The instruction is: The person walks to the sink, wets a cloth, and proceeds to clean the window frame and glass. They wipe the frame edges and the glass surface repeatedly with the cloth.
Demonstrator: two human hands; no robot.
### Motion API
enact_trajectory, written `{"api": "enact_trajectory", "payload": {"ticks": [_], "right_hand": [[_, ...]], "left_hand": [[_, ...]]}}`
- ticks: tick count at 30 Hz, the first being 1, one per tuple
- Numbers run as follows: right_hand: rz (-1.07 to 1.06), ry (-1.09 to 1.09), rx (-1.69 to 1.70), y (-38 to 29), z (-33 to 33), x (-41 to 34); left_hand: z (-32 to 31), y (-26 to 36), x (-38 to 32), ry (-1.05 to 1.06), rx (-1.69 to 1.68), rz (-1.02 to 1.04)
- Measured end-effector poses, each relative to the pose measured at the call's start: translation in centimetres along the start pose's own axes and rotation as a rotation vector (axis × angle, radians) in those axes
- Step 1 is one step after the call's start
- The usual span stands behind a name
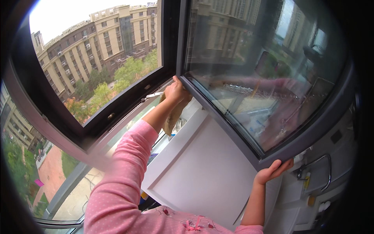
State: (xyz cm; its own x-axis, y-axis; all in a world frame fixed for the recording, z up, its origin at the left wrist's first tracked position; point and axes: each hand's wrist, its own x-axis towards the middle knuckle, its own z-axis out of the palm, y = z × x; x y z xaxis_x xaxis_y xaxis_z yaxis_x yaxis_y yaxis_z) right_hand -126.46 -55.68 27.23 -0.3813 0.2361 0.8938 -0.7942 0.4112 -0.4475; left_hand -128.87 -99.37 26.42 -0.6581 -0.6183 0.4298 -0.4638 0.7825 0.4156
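Observation:
An opened window sash [216,112] with a dark grey frame and a glass pane [233,82] swings inward at the right. My left hand [174,93] is up by the sash's lower hinge-side corner. It holds a brown cloth [172,120] that hangs below the fingers, partly hidden by the hand. Beside that hand, a metal window stay [155,94] reaches from the dark fixed frame [122,109]. At the sash's lower free corner, my right hand [273,172] grips the frame from below, its far fingers partly hidden.
Below the sash spreads a white panel [204,163] with a raised edge. Small items [179,125] sit on the sill beside it. A curved metal faucet [329,172] and a yellow bottle [306,181] are at the right. Through the opening, buildings [108,35] and trees show outside.

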Motion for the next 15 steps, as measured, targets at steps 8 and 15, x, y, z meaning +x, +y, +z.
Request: {"api": "enact_trajectory", "payload": {"ticks": [8, 15], "right_hand": [[0.042, -0.011, -0.002, 0.0, 0.0, -0.1], [-0.180, 0.100, -0.213, -1.6, 0.1, -0.4]], "left_hand": [[-0.3, 0.3, -0.1, -0.166, 0.045, 0.039], [-2.0, -5.9, -0.2, -0.178, -0.096, 0.175]]}}
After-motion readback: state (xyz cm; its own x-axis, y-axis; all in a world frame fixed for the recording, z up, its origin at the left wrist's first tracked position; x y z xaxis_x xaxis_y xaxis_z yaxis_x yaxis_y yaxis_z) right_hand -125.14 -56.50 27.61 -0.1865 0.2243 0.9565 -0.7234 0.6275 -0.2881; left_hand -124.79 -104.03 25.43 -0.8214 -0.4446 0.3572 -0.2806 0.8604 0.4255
